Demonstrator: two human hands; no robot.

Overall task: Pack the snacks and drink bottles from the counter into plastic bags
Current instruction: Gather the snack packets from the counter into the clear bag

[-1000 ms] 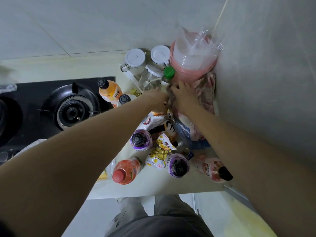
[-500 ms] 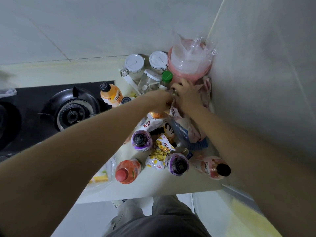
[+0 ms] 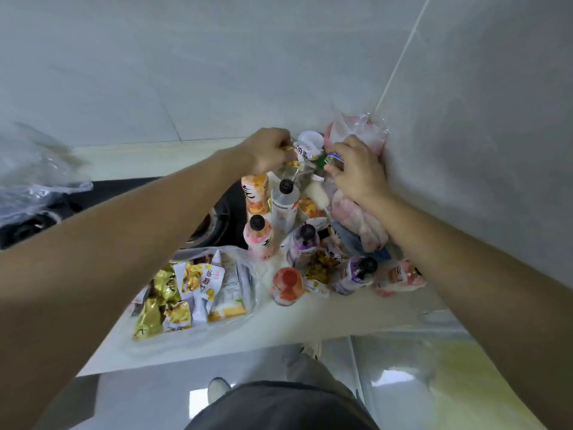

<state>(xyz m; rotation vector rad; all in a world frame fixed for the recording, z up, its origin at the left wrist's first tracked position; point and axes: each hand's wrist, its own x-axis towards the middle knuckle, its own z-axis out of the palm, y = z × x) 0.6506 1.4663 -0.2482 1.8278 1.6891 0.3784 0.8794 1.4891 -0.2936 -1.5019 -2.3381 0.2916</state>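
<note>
The left grip is pinching a snack packet; the right grip is clasping a green-capped bottle. Both should lift clear of bottles standing just beneath.

Seven bottles, two hands.

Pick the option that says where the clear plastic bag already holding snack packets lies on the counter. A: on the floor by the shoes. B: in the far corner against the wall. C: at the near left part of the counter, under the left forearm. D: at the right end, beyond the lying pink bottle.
C: the clear plastic bag with gold and yellow snack packets lies near the counter's front edge, left of the bottles, below the left forearm.
</note>
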